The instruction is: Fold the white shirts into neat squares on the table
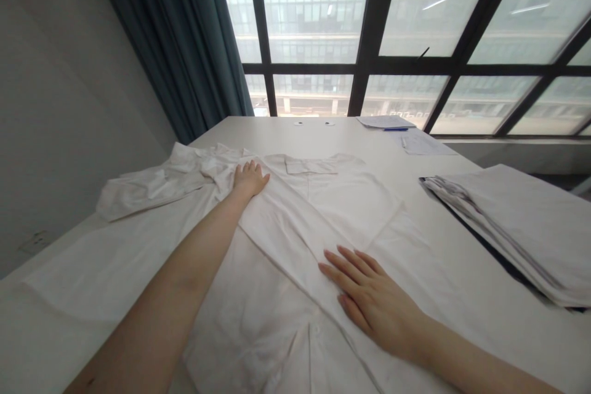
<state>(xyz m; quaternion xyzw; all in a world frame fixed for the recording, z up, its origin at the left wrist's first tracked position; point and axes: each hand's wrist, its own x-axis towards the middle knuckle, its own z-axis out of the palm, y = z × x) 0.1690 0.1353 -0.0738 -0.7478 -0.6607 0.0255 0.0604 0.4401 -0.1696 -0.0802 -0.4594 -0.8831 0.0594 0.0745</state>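
Though wrinkly, garment (289, 221) beneath left hand (250, 178)

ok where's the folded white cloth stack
In the head view, the folded cloth lies on the right side of the table, right of the spread white garment, nearer than the loose papers.

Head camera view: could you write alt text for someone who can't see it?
A person's left hand and right hand lie flat on a white garment spread over a white table. Folded white cloth sits at the right; behind are a dark blue curtain and large windows.
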